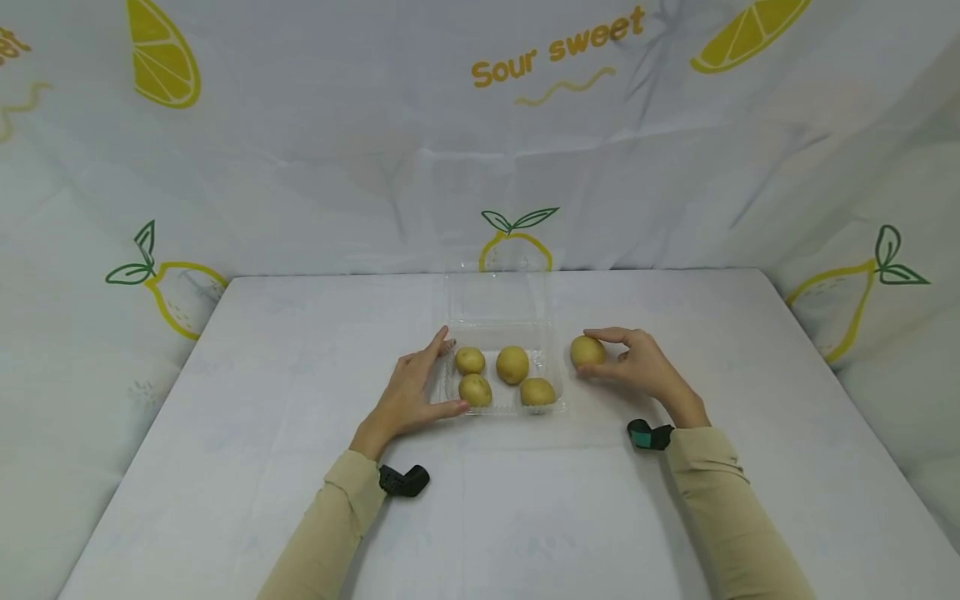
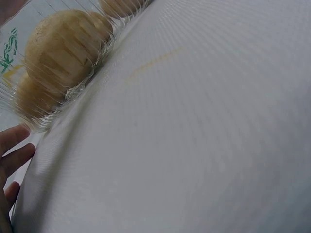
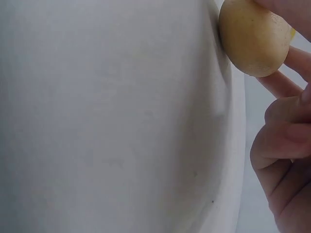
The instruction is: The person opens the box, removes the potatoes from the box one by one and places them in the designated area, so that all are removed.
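A clear plastic clamshell box lies with its lid folded back, several yellow potatoes inside it. My left hand spans the box's left side with fingers spread, the thumb at the front left corner and the index finger along the side. In the left wrist view, fingertips are right at the ribbed wall, potatoes showing through it. Just right of the box, my right hand pinches another potato between thumb and fingers. That potato is low over the cloth in the right wrist view.
A white cloth covers the table. Behind it hangs a white curtain printed with lemons and lettering, which also closes off both sides. Each wrist wears a small black device, the left one and the right one.
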### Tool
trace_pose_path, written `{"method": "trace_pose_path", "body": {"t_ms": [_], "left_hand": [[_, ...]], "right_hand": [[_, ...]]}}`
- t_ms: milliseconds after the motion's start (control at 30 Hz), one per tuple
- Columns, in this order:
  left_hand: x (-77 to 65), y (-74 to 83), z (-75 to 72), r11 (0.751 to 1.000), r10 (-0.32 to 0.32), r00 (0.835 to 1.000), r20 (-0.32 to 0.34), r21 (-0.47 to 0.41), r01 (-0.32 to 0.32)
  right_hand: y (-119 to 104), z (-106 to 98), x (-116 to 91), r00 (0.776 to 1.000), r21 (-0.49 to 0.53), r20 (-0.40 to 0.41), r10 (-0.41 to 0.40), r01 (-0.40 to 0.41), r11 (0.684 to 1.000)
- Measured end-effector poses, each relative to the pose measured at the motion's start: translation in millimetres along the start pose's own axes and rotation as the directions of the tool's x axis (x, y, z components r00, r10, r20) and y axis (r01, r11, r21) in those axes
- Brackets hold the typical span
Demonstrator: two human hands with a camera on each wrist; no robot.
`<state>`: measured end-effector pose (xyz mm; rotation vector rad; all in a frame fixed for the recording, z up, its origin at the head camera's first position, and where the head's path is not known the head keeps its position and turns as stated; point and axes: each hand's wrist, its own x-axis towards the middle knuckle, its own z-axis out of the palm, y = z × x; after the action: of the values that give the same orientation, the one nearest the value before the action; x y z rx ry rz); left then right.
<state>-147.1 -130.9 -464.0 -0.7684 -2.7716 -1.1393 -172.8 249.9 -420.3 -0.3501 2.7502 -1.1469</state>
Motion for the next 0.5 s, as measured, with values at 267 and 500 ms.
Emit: {"method": "trace_pose_path", "body": {"t_ms": [267,500], "left_hand": [[0.9,-0.2,0.0,1.0,0.012,1.0,-0.005,0.015,-0.011],[0.3,0.2,-0.4,1.0,0.009,1.0,-0.001,0.009,-0.009]], "right_hand": [[-3.1,3.9,-0.2,1.0,0.008,-0.007,-0.003,0.003,1.0],[-3.8,5.1,-0.9,1.0,0.008,-0.012,0.01,-0.01,1.0]]}}
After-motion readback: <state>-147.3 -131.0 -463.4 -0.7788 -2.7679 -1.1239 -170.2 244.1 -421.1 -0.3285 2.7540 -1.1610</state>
